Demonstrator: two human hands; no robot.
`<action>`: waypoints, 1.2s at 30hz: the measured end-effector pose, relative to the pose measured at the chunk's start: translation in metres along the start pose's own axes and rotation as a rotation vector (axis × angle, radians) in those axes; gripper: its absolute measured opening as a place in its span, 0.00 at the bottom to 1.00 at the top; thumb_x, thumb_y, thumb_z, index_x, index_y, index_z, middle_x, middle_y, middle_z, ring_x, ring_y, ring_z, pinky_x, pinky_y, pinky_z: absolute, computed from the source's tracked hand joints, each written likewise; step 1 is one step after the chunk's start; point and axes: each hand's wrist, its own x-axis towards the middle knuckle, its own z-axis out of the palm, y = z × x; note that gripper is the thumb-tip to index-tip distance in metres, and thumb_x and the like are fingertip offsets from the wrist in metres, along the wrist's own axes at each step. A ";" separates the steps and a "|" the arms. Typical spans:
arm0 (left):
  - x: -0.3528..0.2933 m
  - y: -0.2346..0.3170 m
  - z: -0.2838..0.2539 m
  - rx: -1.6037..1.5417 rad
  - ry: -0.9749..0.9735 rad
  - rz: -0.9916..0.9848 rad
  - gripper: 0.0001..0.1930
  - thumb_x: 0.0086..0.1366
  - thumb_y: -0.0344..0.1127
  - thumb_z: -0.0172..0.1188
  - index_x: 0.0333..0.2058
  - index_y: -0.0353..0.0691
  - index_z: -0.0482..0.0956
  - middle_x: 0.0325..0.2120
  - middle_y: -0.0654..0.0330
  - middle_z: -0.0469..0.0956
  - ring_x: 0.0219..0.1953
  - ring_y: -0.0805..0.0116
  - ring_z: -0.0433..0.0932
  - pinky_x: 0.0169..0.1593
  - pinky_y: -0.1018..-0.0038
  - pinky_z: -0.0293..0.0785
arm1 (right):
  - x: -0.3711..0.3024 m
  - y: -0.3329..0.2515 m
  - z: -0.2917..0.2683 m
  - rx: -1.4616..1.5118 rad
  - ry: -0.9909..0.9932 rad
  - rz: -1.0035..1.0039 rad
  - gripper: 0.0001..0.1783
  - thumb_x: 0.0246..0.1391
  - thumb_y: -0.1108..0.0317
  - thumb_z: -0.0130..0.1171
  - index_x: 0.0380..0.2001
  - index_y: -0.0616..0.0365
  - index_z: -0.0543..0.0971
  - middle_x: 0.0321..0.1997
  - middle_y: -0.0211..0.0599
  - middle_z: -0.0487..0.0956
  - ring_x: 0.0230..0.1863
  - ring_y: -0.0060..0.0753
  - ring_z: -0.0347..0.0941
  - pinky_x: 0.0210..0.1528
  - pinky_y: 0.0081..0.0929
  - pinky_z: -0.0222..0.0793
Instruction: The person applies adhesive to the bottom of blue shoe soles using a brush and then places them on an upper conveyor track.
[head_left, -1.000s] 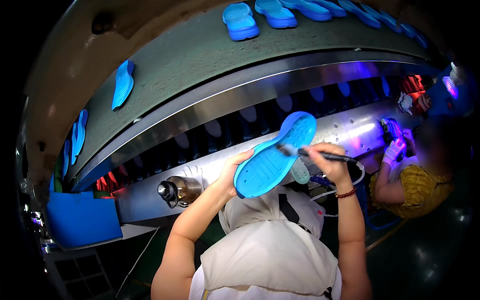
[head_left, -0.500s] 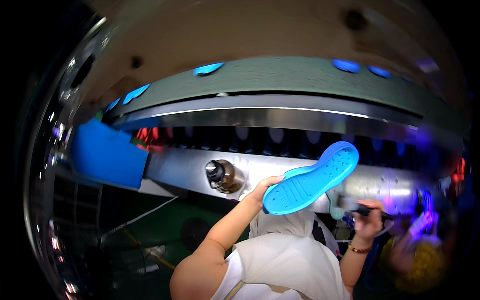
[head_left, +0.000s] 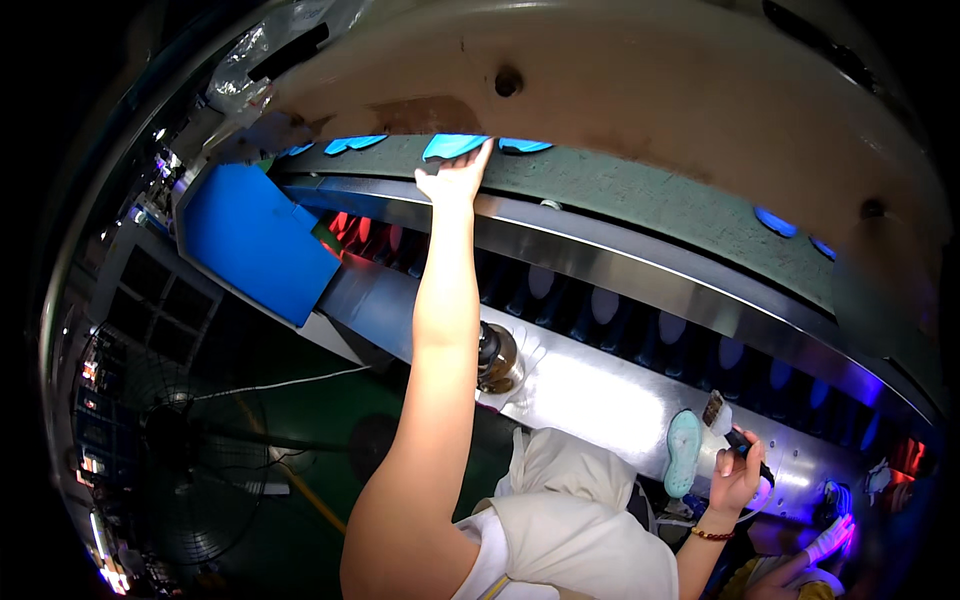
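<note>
My left arm stretches far forward, and my left hand (head_left: 457, 180) is at a bright blue shoe sole (head_left: 453, 147) on the green conveyor belt (head_left: 620, 190). The thumb stands apart from the sole, and the fingers look stretched out against its right side; the overhang hides the sole's far part. Low on the right, my right hand (head_left: 737, 475) is closed round the black handle of a brush (head_left: 716, 412), its head pointing up and left. Beside the brush, a pale green sole-shaped piece (head_left: 684, 453) lies on the metal ledge (head_left: 600, 370).
A brown overhang (head_left: 620, 70) covers the belt's far side. More blue soles (head_left: 355, 143) lie along the belt. A dark-topped bottle (head_left: 503, 360) stands on the ledge near my left forearm. A blue panel (head_left: 250, 240) is at left, a co-worker's gloved hand (head_left: 830, 540) at lower right.
My left hand has carried the blue sole from above the ledge forward to the belt, and its thumb has come away. My right hand still holds the brush. The view has turned.
</note>
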 end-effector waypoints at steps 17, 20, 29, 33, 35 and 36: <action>-0.135 -0.336 0.041 1.865 -1.117 0.291 0.15 0.53 0.38 0.53 0.36 0.34 0.73 0.37 0.50 0.72 0.41 0.58 0.71 0.43 0.68 0.68 | -0.040 -0.019 -0.012 -0.046 0.384 -0.090 0.12 0.56 0.66 0.44 0.38 0.63 0.70 0.39 0.43 0.74 0.25 0.23 0.66 0.28 0.18 0.62; -0.117 -0.385 -0.003 1.991 -1.177 0.267 0.14 0.54 0.39 0.52 0.37 0.37 0.73 0.40 0.50 0.72 0.44 0.55 0.70 0.45 0.63 0.66 | -0.048 -0.021 -0.016 -0.041 0.405 -0.091 0.12 0.56 0.65 0.44 0.38 0.63 0.70 0.38 0.43 0.74 0.25 0.23 0.66 0.28 0.18 0.62; -0.102 -0.370 -0.020 2.068 -1.014 0.464 0.14 0.55 0.41 0.51 0.37 0.41 0.75 0.38 0.53 0.73 0.44 0.54 0.70 0.44 0.60 0.65 | -0.051 -0.021 -0.018 -0.121 0.320 -0.036 0.17 0.56 0.64 0.44 0.44 0.66 0.67 0.41 0.45 0.73 0.32 0.28 0.70 0.34 0.20 0.65; -0.139 -0.310 0.004 2.037 -1.104 0.273 0.13 0.52 0.40 0.57 0.30 0.36 0.74 0.35 0.49 0.72 0.45 0.54 0.66 0.45 0.65 0.64 | -0.044 -0.031 -0.018 -0.225 0.203 -0.007 0.18 0.56 0.66 0.45 0.46 0.69 0.65 0.45 0.49 0.70 0.36 0.31 0.71 0.42 0.24 0.67; -0.169 -0.276 -0.006 1.854 -0.959 0.400 0.13 0.52 0.40 0.57 0.31 0.36 0.72 0.39 0.49 0.69 0.46 0.57 0.64 0.48 0.66 0.62 | -0.039 -0.035 -0.020 -0.230 0.213 -0.058 0.18 0.56 0.67 0.45 0.46 0.69 0.65 0.46 0.49 0.70 0.37 0.32 0.71 0.44 0.25 0.67; -0.184 -0.262 -0.025 1.668 -0.834 0.540 0.14 0.53 0.39 0.57 0.34 0.36 0.70 0.42 0.50 0.66 0.47 0.59 0.63 0.50 0.67 0.59 | -0.036 -0.036 -0.021 -0.180 0.225 -0.088 0.17 0.53 0.70 0.49 0.45 0.68 0.66 0.48 0.49 0.69 0.37 0.32 0.71 0.44 0.24 0.67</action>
